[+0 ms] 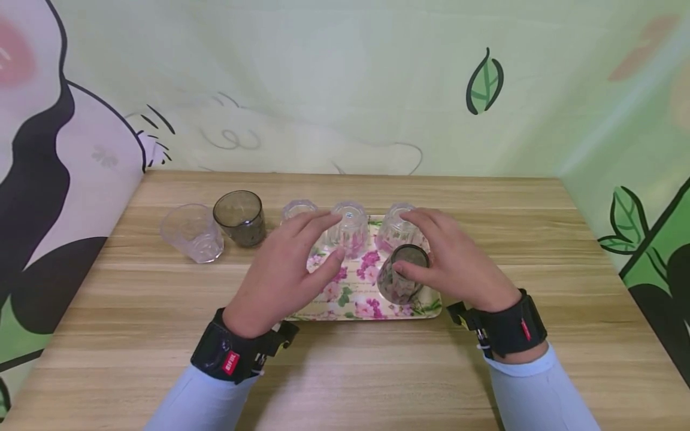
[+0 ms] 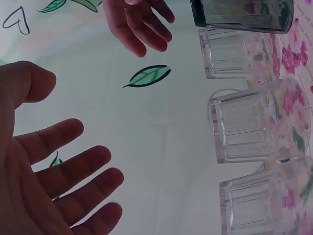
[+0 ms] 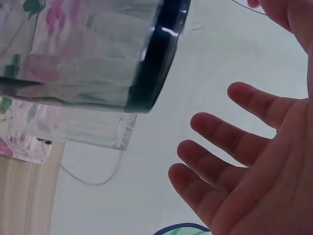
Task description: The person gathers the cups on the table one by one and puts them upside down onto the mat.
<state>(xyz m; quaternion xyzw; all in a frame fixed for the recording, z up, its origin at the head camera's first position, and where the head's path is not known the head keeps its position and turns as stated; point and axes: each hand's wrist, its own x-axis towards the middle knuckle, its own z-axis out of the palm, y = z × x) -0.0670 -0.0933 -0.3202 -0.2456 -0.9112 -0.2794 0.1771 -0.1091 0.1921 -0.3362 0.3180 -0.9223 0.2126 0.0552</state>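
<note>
A floral tray (image 1: 323, 312) holds a row of three clear glasses, standing upside down: the left one (image 1: 299, 208), the middle one (image 1: 349, 224) and the right one (image 1: 396, 230). In front of the right one, a smoky grey glass (image 1: 399, 287) also stands base up on the tray. My right hand (image 1: 455, 263) hovers beside that grey glass, fingers spread. The right wrist view shows a gap between the fingers and the grey glass (image 3: 98, 58). Over the tray's left side is my left hand (image 1: 286, 269), fingers extended, holding nothing and partly covering the left clear glass.
Left of the tray, a clear glass (image 1: 194, 233) and a smoky grey glass (image 1: 241, 218) stand mouth up, side by side on the wooden table (image 1: 377, 377). A printed cloth backdrop (image 1: 323, 90) rises behind the table and along both sides.
</note>
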